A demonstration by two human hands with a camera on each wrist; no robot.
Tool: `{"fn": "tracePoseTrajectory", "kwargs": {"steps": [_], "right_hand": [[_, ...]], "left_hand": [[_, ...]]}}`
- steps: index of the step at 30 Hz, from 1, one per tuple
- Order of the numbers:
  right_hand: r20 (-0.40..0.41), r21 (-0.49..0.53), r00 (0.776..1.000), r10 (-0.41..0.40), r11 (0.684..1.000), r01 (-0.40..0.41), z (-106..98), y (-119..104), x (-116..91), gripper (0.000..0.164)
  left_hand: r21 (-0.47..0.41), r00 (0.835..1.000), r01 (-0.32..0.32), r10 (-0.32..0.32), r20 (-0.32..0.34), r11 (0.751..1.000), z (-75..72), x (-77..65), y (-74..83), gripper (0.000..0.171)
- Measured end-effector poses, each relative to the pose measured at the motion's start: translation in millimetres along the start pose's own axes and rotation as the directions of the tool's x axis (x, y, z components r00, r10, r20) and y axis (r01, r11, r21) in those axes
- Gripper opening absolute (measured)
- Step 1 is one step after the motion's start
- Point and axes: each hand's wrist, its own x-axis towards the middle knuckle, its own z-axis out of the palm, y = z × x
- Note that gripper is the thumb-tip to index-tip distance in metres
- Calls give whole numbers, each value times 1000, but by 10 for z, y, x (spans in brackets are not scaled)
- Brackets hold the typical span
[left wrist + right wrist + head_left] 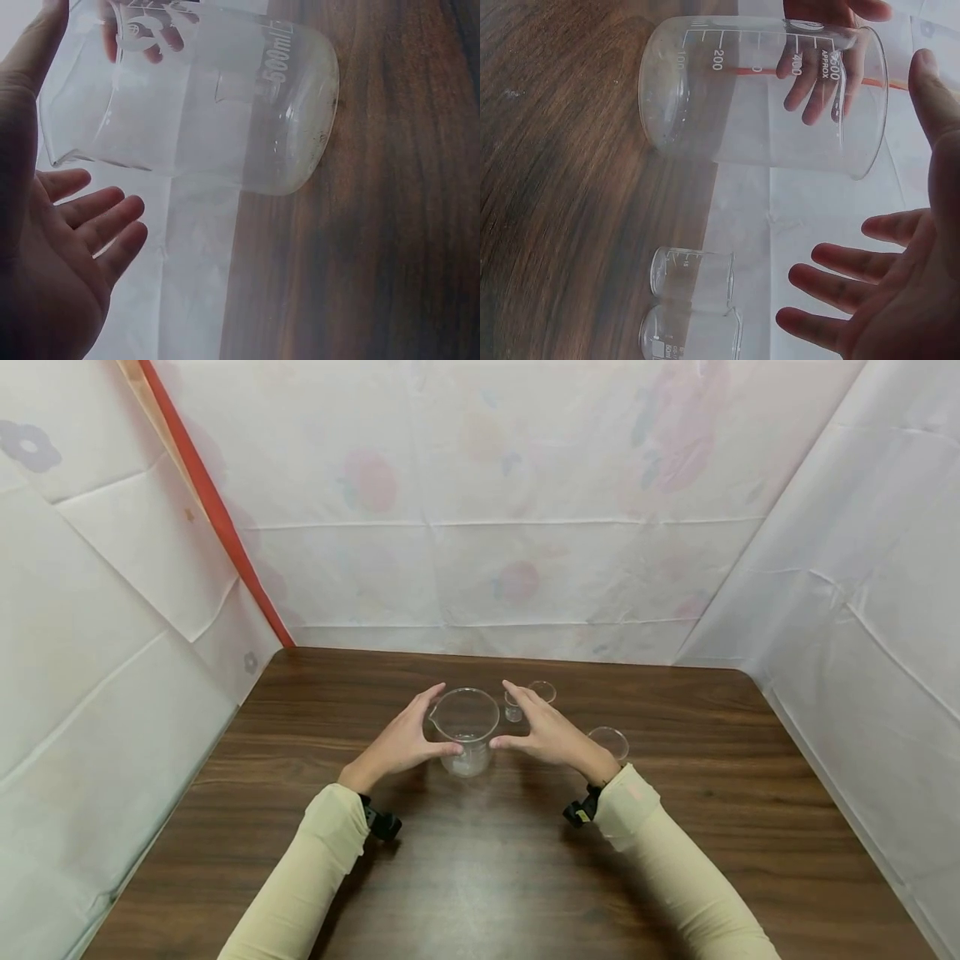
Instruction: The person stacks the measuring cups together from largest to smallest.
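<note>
So the big 500 ml glass beaker (pixel 468 753) is standing upright on the wood-grain table (pixel 465 877), right between two bare hands. Neither hand has a grip on it. The left hand (pixel 405 739) and right hand (pixel 552 733) are both spread, thumbs on the near side, fingers reaching past the glass. The right wrist view shows a gap on the right; I can't tell whether the left thumb touches.

My worry would be uneven contact: if one palm meets the glass first, it could shove the beaker sideways or tip it. Smooth, wide walls also look easy to slip on if the squeeze is light or too high, up by the rim. And the pour spout points at the left fingers, so a clumsy pinch there might chip it, imo.

The other risk is knocking stuff over. A small beaker (pixel 513 712) sits right by the right fingertips, another little glass vessel (pixel 542 692) just beyond, and a third (pixel 611 743) next to the right wrist. Swing that hand outward carelessly and something could get bumped.
</note>
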Motion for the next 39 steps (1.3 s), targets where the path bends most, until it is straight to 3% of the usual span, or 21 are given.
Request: {"fn": "tracePoseTrajectory", "kwargs": {"steps": [15,23,39], "right_hand": [[-4,6,1000,-25,1000,25,111,5,33,109],[-14,31,998,-62,998,62,139,6,66,103],[-12,137,998,-60,989,61,233,14,127,98]], "left_hand": [[19,1000,0,0,10,1000,82,20,-25,108],[-16,1000,-15,15,-1,1000,110,23,-29,103],[-64,1000,-19,21,18,998,128,12,-68,97]]}}
